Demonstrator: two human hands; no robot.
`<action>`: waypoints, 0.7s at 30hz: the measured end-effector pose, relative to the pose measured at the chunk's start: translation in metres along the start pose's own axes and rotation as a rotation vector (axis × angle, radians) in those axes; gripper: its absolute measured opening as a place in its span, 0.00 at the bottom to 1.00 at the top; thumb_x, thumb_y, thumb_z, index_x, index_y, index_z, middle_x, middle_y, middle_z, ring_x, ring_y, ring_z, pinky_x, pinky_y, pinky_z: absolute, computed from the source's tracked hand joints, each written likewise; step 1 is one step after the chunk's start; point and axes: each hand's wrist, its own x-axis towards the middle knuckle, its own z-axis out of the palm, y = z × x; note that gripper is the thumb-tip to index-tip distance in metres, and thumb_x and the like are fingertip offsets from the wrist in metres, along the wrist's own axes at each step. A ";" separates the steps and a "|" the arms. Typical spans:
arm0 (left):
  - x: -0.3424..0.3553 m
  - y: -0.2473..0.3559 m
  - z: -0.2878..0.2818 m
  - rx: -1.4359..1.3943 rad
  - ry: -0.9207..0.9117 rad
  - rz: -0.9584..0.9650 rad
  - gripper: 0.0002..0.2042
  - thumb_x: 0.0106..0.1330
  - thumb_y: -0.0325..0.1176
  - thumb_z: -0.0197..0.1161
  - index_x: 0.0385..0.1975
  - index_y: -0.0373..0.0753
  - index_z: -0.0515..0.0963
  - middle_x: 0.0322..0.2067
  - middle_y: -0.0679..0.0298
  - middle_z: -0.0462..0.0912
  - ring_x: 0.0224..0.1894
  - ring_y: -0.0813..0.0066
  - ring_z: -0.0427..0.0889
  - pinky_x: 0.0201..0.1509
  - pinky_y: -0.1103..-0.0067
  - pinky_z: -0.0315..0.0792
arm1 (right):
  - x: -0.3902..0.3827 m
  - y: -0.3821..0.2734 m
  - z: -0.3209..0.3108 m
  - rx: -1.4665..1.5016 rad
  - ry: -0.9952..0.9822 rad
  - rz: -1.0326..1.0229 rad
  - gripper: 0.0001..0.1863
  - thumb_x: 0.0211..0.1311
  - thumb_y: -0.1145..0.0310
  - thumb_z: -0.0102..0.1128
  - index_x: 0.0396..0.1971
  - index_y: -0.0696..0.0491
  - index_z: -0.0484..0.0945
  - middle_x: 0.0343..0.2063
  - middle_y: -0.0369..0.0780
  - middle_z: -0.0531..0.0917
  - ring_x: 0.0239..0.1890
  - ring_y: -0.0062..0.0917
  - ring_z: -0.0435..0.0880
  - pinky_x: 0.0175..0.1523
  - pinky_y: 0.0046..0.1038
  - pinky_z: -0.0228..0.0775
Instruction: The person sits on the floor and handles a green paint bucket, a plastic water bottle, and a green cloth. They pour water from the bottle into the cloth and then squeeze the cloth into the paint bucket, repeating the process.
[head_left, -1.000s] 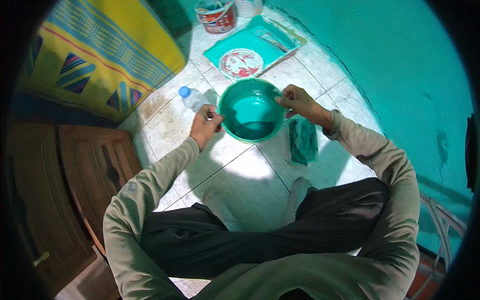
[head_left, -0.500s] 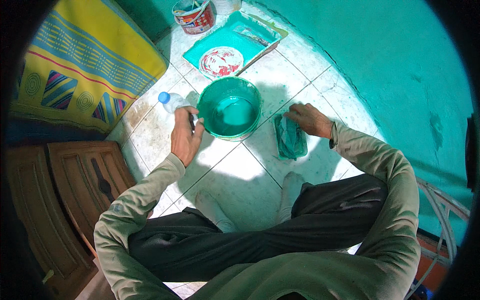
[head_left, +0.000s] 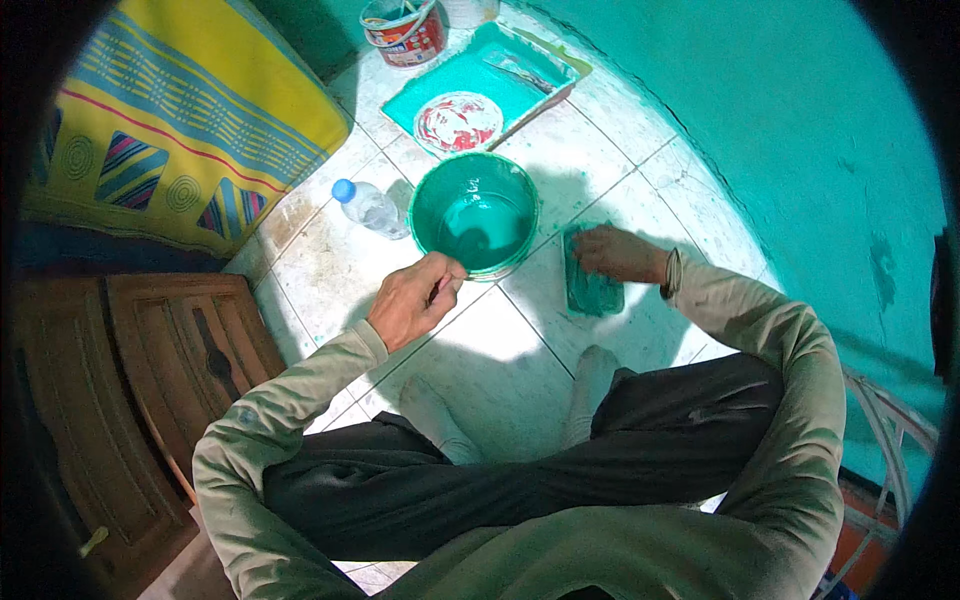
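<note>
My left hand (head_left: 412, 302) is at the near left rim of a round bucket (head_left: 530, 232) holding green paint. Its fingers are curled closed, and whether they pinch the rim or something small cannot be made out. To the right of the bucket, my right hand (head_left: 625, 254) reaches over a flat, rectangular, green-smeared object (head_left: 597, 295) on the floor. These fingers are bent down onto its far end, and their tips are hidden. A clear plastic bottle (head_left: 374, 212) with a blue cap leans or lies just left of the bucket.
Beyond the bucket is a green-coated paint tray (head_left: 420, 100) with a red-and-white smeared round lid (head_left: 458, 122) on it. A small red pail (head_left: 408, 38) stands behind. A patterned yellow cloth (head_left: 230, 60) and brown wooden panels (head_left: 200, 340) flank the left; a green wall (head_left: 780, 120) rises right.
My left hand has moved from beside the bottle to the bucket's near rim, its fingers closing. My right hand has lowered slightly, and the crumpled green sheet under it no longer shows clearly.
</note>
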 end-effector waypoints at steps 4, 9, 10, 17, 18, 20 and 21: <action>0.000 0.005 0.004 0.048 -0.147 0.205 0.06 0.62 0.27 0.55 0.39 0.39 0.72 0.33 0.60 0.78 0.30 0.63 0.80 0.35 0.71 0.74 | -0.010 0.029 -0.029 0.703 0.092 0.334 0.16 0.52 0.78 0.61 0.43 0.55 0.79 0.46 0.44 0.80 0.53 0.36 0.76 0.60 0.35 0.67; 0.000 0.003 0.011 0.151 -0.355 0.314 0.08 0.63 0.28 0.53 0.41 0.39 0.71 0.39 0.59 0.78 0.35 0.60 0.80 0.39 0.68 0.75 | -0.011 0.024 -0.072 0.888 0.086 0.460 0.15 0.55 0.74 0.61 0.44 0.56 0.79 0.43 0.44 0.82 0.48 0.35 0.79 0.55 0.35 0.69; 0.001 0.001 0.015 0.150 -0.389 0.292 0.08 0.64 0.29 0.53 0.42 0.39 0.71 0.40 0.58 0.78 0.37 0.59 0.80 0.41 0.68 0.75 | -0.014 0.023 -0.074 0.897 0.072 0.487 0.15 0.55 0.73 0.62 0.44 0.56 0.79 0.42 0.44 0.82 0.48 0.35 0.79 0.55 0.35 0.69; 0.012 0.005 0.059 -0.049 -0.633 -0.193 0.25 0.67 0.42 0.56 0.58 0.35 0.62 0.46 0.48 0.77 0.48 0.55 0.78 0.55 0.68 0.70 | -0.005 0.018 -0.070 0.687 0.039 0.487 0.14 0.56 0.69 0.61 0.43 0.56 0.78 0.39 0.46 0.82 0.45 0.40 0.80 0.50 0.37 0.70; 0.015 0.004 0.071 -0.100 -0.607 -0.257 0.27 0.66 0.43 0.57 0.60 0.34 0.61 0.47 0.49 0.76 0.50 0.55 0.78 0.55 0.68 0.70 | 0.000 0.020 -0.071 0.628 0.022 0.476 0.14 0.56 0.68 0.61 0.42 0.55 0.78 0.38 0.45 0.82 0.44 0.40 0.80 0.49 0.37 0.70; 0.021 0.003 0.095 -0.199 -0.560 -0.392 0.33 0.64 0.46 0.61 0.62 0.31 0.59 0.49 0.49 0.75 0.52 0.57 0.76 0.56 0.69 0.69 | 0.011 0.019 -0.075 0.539 -0.018 0.445 0.13 0.56 0.67 0.61 0.41 0.53 0.79 0.37 0.44 0.82 0.42 0.40 0.80 0.48 0.38 0.71; 0.025 0.007 0.107 -0.313 -0.482 -0.463 0.35 0.61 0.49 0.64 0.57 0.28 0.60 0.48 0.49 0.75 0.51 0.61 0.76 0.54 0.70 0.69 | 0.015 0.019 -0.081 0.503 -0.041 0.426 0.13 0.56 0.67 0.61 0.41 0.53 0.79 0.36 0.43 0.82 0.42 0.39 0.81 0.47 0.38 0.71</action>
